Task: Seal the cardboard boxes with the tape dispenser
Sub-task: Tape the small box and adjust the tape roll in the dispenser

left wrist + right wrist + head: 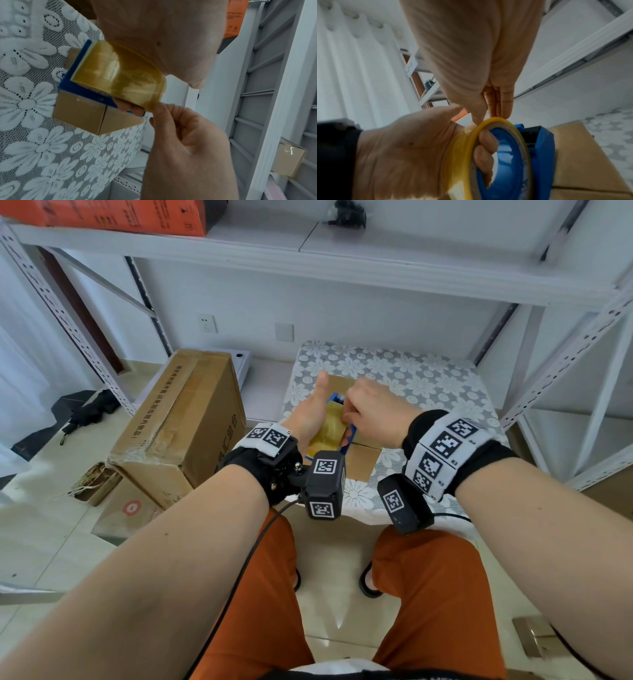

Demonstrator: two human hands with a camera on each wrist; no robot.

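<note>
The blue dispenser [72,79] with its yellow tape roll [120,75] is held above a small box [80,112] on the lace-covered worktop [411,378]. The left hand [308,414] grasps it through the hub; the right hand [373,409] pinches the tape's edge

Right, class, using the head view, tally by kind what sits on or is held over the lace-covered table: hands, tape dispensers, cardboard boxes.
Hands: 2 (left hand, right hand)
Blue tape dispenser with yellowish tape roll: 1
Small brown cardboard box: 1
Total: 4
</note>
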